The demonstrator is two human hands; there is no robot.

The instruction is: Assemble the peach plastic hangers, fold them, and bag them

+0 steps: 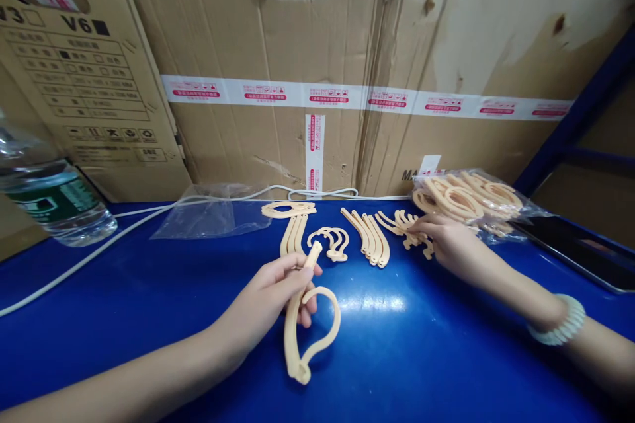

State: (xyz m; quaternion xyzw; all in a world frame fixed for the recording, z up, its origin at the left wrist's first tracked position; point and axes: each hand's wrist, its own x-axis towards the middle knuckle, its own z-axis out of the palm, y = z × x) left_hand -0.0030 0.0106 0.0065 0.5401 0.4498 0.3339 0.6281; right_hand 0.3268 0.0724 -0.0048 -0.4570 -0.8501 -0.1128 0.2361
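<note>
Left hand (278, 285) holding a beige hanger arm (292, 340) with hook (338, 314), right hand (454, 244) at small beige parts (399, 221), blue tabletop (407, 357)

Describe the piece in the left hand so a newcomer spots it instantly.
Over the blue table, find the left hand. It grips a cream curved piece with a big open hook at its lower end; the loose curved strips lying beyond have no such hook.

Moderately bright, even light seems to fall from above, leaving a soft white glare on the blue table (367, 303) and small glints on the plastic bag (532, 209). The upper right corner darkens. Wide-angle distortion stretches and tilts the bottle (52, 201); fine carton print (74, 63) is blurred.
</note>
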